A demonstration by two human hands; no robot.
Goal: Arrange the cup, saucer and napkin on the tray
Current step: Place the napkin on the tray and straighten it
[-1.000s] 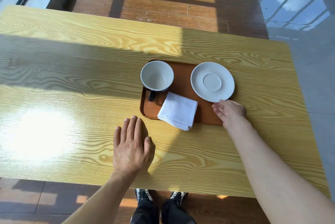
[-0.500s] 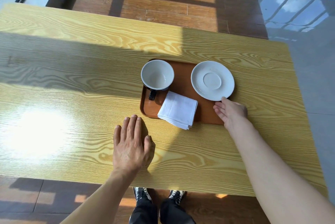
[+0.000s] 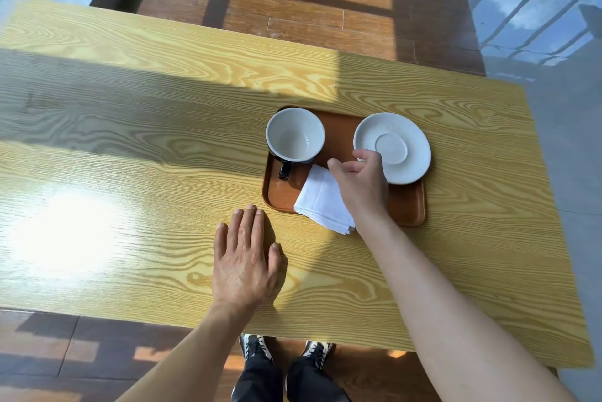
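Observation:
A brown tray (image 3: 407, 206) lies on the wooden table (image 3: 130, 141). The empty white cup (image 3: 294, 136) stands upright at the tray's far left, its dark handle pointing toward me. The white saucer (image 3: 400, 144) rests at the tray's far right, overhanging the right rim. A folded white napkin (image 3: 317, 199) lies on the tray's near side, with one corner past the near rim. My right hand (image 3: 361, 183) hovers over the napkin's right part, fingertips curled onto the saucer's near-left rim, thumb spread to the left. My left hand (image 3: 244, 258) lies flat on the table, left of the tray.
The table's near edge runs just below my left wrist, and my shoes (image 3: 257, 346) show under it. A bright sun patch glares on the table at the left. Wood and tile floor lies beyond the far edge.
My right hand has moved from the tray's near right corner leftward and forward, over the napkin, onto the saucer's near-left rim. Cup, saucer, napkin and left hand have stayed put.

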